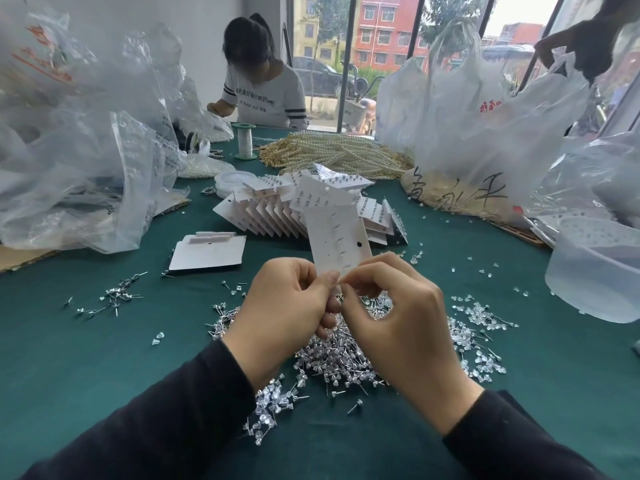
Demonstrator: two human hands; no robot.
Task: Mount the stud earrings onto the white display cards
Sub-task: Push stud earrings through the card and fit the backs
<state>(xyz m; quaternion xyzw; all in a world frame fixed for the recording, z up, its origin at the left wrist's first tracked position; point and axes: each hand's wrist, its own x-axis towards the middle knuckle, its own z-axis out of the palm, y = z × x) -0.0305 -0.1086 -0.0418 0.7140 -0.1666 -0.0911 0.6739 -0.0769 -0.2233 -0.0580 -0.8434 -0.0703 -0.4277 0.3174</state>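
At frame centre, the left hand [287,303] has its grip clamped on the lower edge of a white display card [337,242]; the right hand [391,306] pinches there too; stud earrings [341,358] lie heaped beneath on the green surface [104,358].

1. The scene is bright and evenly lit by soft daylight from the large windows [381,46] at the far side of the room.
2. Shadows are faint: only a soft dark patch lies on the green tablecloth [86,341] under the left hand [280,306] and right hand [398,313].
3. The sky beyond the glass is blown out to near white at the upper right.
4. The translucent plastic bags [485,116] glow with backlight and show pale glare on their folds.
5. Wide-angle distortion bends the window frames and stretches the corners.
6. The centre is fairly sharp; the bags at the left edge and the dark figure at the top right [588,39] are soft and smeared.
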